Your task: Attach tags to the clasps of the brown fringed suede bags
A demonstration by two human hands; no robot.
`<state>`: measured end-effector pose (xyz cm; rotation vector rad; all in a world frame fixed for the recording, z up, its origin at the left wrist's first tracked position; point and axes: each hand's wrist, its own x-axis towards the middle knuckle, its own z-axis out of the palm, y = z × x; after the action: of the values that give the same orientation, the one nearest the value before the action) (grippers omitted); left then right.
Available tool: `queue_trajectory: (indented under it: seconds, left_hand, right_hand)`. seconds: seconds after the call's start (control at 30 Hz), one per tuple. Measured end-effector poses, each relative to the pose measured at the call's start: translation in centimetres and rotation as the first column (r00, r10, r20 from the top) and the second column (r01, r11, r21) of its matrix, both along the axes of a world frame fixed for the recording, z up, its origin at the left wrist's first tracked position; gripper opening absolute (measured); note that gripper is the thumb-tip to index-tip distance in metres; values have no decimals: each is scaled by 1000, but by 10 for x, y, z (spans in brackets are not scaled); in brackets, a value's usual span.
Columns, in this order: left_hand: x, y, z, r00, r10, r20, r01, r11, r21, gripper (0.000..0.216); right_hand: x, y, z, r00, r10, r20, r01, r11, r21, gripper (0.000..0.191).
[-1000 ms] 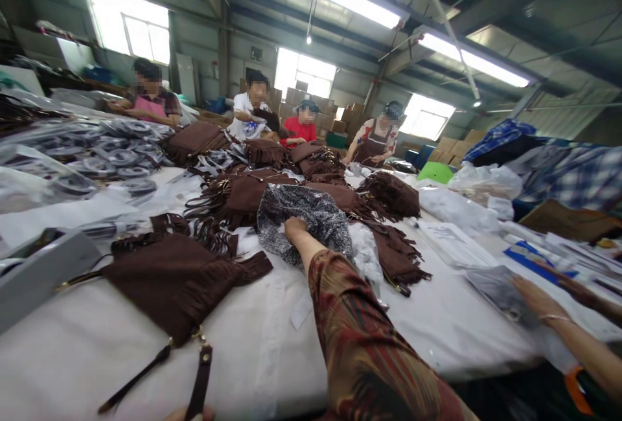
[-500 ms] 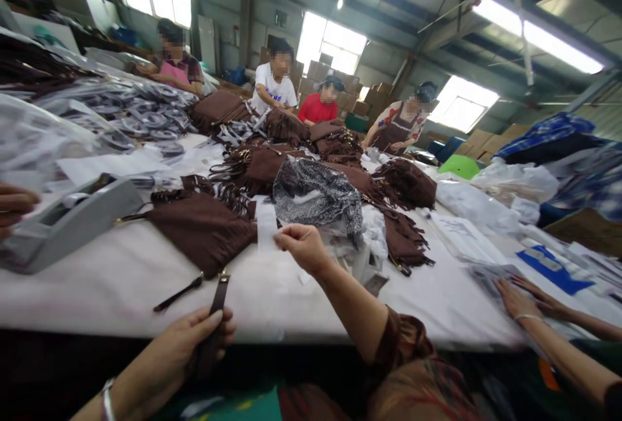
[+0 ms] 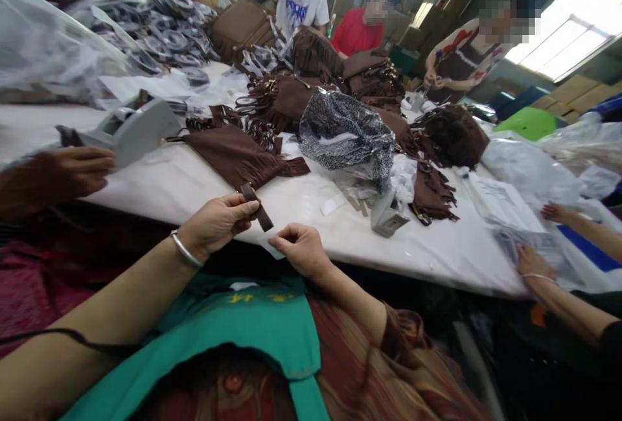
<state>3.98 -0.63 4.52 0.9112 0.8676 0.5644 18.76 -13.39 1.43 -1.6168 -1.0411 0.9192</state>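
Between the thumb and fingers of my left hand (image 3: 221, 223) is a dark brown strap (image 3: 257, 207), its short end sticking out toward my right hand. My right hand (image 3: 301, 249), just beside it over the table's front edge, pinches a small piece of thin white paper (image 3: 270, 244). A brown fringed bag (image 3: 233, 154) lies flat on the white table beyond my hands. The strap's upper end is near the bag's lower corner; I cannot tell whether the two are joined.
A grey tape dispenser (image 3: 140, 129) stands left, close to another person's hand (image 3: 80, 171). Black-speckled plastic (image 3: 345, 136) and a second dispenser (image 3: 389, 214) lie right of the bag. More brown bags (image 3: 291, 100) are piled behind. A co-worker's hand (image 3: 534, 264) rests far right.
My view has tipped downward. My left hand has risen with the strap, and my right hand has drawn the white paper back toward me, close to the left hand.
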Motion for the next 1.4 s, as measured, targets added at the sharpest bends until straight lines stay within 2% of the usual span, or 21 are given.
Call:
queue_trajectory:
  seconds: [0.13, 0.27, 0.47, 0.67, 0.93, 1.4]
  left_hand:
    - [0, -8, -2, 998, 45, -41, -43, 998, 35, 33]
    - [-3, -11, -3, 997, 51, -53, -49, 998, 39, 32]
    - [-9, -10, 0, 998, 13, -62, -12, 1000, 16, 31]
    - [-10, -11, -3, 995, 40, -91, -36, 998, 45, 35]
    - [-3, -20, -5, 989, 108, -100, -102, 993, 64, 36]
    - [3, -20, -16, 969, 210, -129, -179, 960, 218, 36]
  right_hand:
    - [-2, -1, 2, 998, -29, 64, 29, 1000, 4, 20]
    - [-1, -1, -1, 999, -47, 14, 47, 999, -12, 21]
    - [4, -2, -6, 989, 73, -128, -79, 996, -44, 24]
    - [5, -3, -3, 994, 10, -105, -20, 995, -93, 22]
    - [-1, 1, -1, 994, -3, -108, -9, 994, -110, 21]
    - [-3, 3, 9, 964, -50, -260, 10, 988, -156, 24]
